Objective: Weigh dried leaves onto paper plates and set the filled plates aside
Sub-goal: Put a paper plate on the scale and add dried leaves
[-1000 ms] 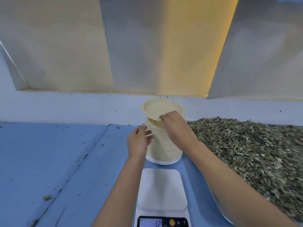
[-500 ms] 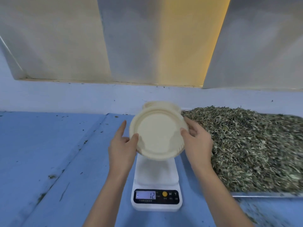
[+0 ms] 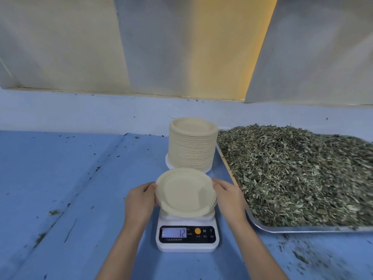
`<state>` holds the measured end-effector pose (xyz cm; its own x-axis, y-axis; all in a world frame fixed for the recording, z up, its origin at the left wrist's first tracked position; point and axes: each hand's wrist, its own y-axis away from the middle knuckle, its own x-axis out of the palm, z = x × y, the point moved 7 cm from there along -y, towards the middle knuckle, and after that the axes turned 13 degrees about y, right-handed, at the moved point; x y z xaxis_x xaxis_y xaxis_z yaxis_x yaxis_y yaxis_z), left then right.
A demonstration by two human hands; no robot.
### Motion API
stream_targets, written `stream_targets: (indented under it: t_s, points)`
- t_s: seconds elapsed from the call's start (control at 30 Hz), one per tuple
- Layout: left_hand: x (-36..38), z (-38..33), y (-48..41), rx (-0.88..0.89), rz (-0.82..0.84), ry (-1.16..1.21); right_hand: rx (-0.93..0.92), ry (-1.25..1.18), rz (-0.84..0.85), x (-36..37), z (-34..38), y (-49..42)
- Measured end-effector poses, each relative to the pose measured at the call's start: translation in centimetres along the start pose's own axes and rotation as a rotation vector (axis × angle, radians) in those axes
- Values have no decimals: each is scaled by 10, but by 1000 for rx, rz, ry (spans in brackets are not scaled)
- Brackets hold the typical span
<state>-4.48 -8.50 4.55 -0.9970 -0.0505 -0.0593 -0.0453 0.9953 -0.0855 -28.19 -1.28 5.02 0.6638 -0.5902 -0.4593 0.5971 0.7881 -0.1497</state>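
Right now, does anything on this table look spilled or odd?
Yes: leaf crumbs are scattered over the blue table, thickest in front of the metal tray heaped with dried leaves. The scale display shows minus 12, odd for a weight.

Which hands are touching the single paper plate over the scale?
Touching, both. The head view shows the left hand gripping the paper plate at its left rim and the right hand at its right rim.
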Motion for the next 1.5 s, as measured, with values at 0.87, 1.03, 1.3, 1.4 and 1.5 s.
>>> stream_targets:
  t_s: [0.87,1.03,1.3,1.4,1.5]
  points:
    - [134,-66,75,189,301,247,314,1065,104,-92,-38,-17]
    - [170,-58,90,59,368,313,305,1063,160,-86,-55,-17]
    - [186,-33,87,-190,309,506,126,868,-74,-103,-39,-27]
    - [196,-30,84,-263,319,643,75,687,-110,-111,-30,-32]
    - [208,-29,84,-289,340,728,47,419,-122,-116,-25,-36]
